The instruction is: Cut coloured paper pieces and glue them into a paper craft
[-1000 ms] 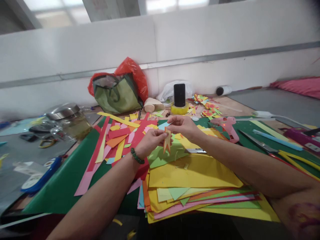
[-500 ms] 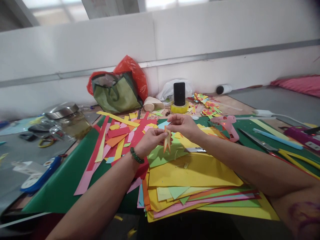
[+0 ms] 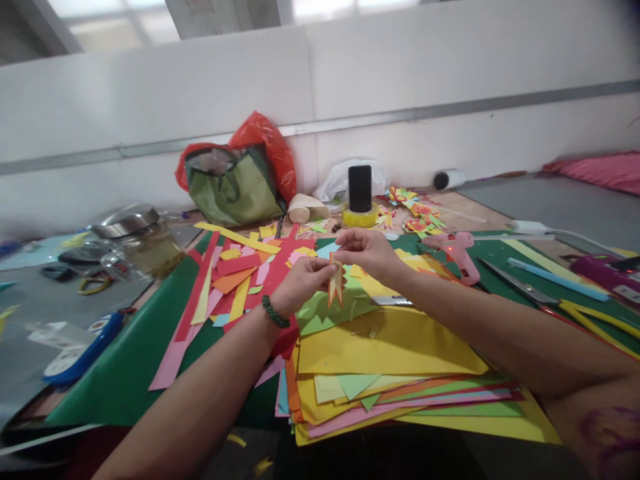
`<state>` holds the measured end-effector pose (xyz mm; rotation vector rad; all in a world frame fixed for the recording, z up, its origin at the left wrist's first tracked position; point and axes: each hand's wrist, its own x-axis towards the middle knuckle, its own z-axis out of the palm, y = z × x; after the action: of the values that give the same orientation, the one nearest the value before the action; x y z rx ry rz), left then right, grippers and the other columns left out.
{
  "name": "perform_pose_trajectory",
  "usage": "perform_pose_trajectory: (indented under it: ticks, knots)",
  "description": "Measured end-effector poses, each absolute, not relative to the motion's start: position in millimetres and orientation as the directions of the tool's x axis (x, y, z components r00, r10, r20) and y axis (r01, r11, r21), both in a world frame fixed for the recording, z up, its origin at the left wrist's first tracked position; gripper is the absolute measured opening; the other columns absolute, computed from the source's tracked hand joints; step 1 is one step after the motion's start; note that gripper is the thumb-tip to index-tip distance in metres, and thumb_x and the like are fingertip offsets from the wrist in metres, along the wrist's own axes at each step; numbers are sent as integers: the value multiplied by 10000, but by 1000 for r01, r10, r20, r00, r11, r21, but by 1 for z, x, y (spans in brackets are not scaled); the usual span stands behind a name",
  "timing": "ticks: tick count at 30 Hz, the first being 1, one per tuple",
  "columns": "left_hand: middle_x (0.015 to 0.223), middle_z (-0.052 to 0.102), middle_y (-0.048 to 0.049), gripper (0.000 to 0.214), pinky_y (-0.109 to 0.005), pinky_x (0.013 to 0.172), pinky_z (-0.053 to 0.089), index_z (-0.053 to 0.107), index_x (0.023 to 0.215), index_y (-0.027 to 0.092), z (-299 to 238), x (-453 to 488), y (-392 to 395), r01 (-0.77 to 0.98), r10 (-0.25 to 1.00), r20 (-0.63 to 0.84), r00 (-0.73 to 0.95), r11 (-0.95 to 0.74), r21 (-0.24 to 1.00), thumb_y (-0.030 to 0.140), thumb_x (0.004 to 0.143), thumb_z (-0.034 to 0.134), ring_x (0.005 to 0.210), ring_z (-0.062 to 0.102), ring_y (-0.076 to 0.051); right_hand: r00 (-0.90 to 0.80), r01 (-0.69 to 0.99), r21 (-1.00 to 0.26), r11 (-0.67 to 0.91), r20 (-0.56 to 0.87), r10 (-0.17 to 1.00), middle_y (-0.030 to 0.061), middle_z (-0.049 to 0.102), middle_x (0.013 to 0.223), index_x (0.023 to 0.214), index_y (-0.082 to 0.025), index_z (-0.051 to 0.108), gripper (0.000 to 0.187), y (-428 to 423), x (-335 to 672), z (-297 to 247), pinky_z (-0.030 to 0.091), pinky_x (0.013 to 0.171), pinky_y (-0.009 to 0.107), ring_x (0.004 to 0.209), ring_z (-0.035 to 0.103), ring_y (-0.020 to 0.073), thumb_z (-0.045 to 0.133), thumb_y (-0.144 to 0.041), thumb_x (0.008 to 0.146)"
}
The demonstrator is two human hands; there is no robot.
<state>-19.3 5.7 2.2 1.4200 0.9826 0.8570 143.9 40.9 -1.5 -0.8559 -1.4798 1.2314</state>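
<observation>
My left hand (image 3: 301,283) and my right hand (image 3: 369,251) are raised together above a stack of coloured paper sheets (image 3: 395,363). Both pinch a small orange and yellow paper cut-out (image 3: 335,285) with a notched lower end, which hangs between the fingertips. A dark green bead bracelet (image 3: 275,312) circles my left wrist. Under the cut-out lies a light green jagged paper piece (image 3: 325,310) on the yellow top sheet.
Red, pink and yellow paper strips (image 3: 235,280) litter the green mat (image 3: 125,367). A pink glue gun (image 3: 457,253) and a knife (image 3: 520,287) lie right. A phone (image 3: 359,189) stands on a tape roll; a red-and-green bag (image 3: 235,177) and a glass jar (image 3: 137,243) sit behind.
</observation>
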Motion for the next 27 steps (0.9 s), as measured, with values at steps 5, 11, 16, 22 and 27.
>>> perform_pose_trajectory:
  ticks: [5, 11, 16, 22, 27]
  knots:
    - [650, 662, -47, 402, -258, 607, 494, 661, 679, 112, 3, -18, 5, 64, 927, -47, 372, 25, 998, 496, 636, 771, 584, 596, -124, -252, -80, -969, 234, 246, 936, -30, 659, 612, 733, -175, 616, 273, 40, 143, 0, 481, 584, 266, 586, 620, 126, 776, -238, 521]
    - [634, 617, -8, 379, -242, 592, 476, 634, 685, 121, 4, -19, 4, 67, 939, -21, 344, -2, 998, 470, 636, 775, 565, 559, -99, -236, -88, -970, 227, 241, 941, -31, 656, 612, 726, -173, 620, 280, 40, 143, 2, 472, 576, 258, 580, 611, 119, 784, -245, 511]
    - [619, 613, -14, 372, -238, 587, 459, 643, 660, 118, 4, -19, 5, 101, 948, 1, 317, -35, 994, 459, 620, 784, 579, 550, -106, -234, -81, -969, 235, 248, 940, -26, 656, 626, 738, -173, 618, 294, 40, 144, 0, 471, 587, 262, 595, 612, 122, 786, -264, 514]
    - [615, 608, -8, 359, -250, 603, 463, 634, 655, 123, 5, -21, 7, 69, 946, -39, 320, 18, 997, 444, 611, 789, 578, 550, -106, -281, -20, -961, 276, 270, 921, -15, 655, 667, 792, -182, 610, 302, 41, 145, 3, 485, 614, 281, 635, 618, 138, 770, -296, 563]
    - [672, 632, -16, 348, -251, 610, 471, 646, 693, 127, 4, -24, 11, 48, 955, -136, 265, 128, 991, 410, 579, 812, 634, 590, -125, -272, 154, -896, 417, 367, 890, 21, 666, 784, 843, -180, 624, 255, 46, 149, 17, 484, 631, 278, 700, 601, 140, 710, -355, 678]
